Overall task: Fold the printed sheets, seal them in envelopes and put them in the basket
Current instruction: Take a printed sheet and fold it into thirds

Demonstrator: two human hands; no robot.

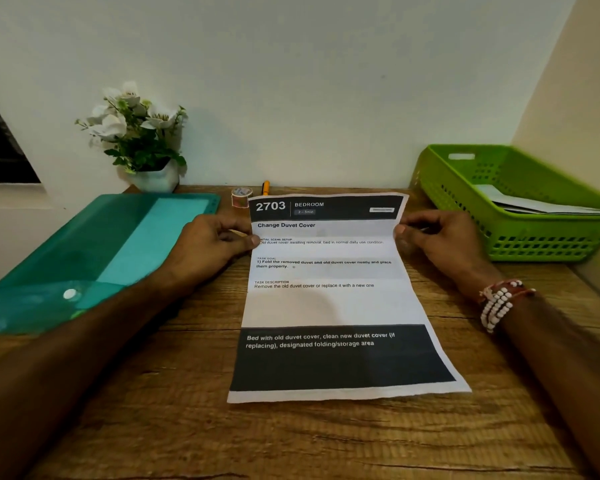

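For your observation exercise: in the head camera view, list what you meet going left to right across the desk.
Teal folder → left hand → printed sheet → right hand → green basket.

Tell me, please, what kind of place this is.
Probably a home desk in a room corner: a wooden table against a plain wall, a green plastic basket holding papers, a teal plastic document folder and a potted white flower plant.

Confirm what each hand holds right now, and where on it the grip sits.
Both hold the printed sheet. The left hand pinches its left edge and the right hand its right edge, both near the top, just below the dark header band.
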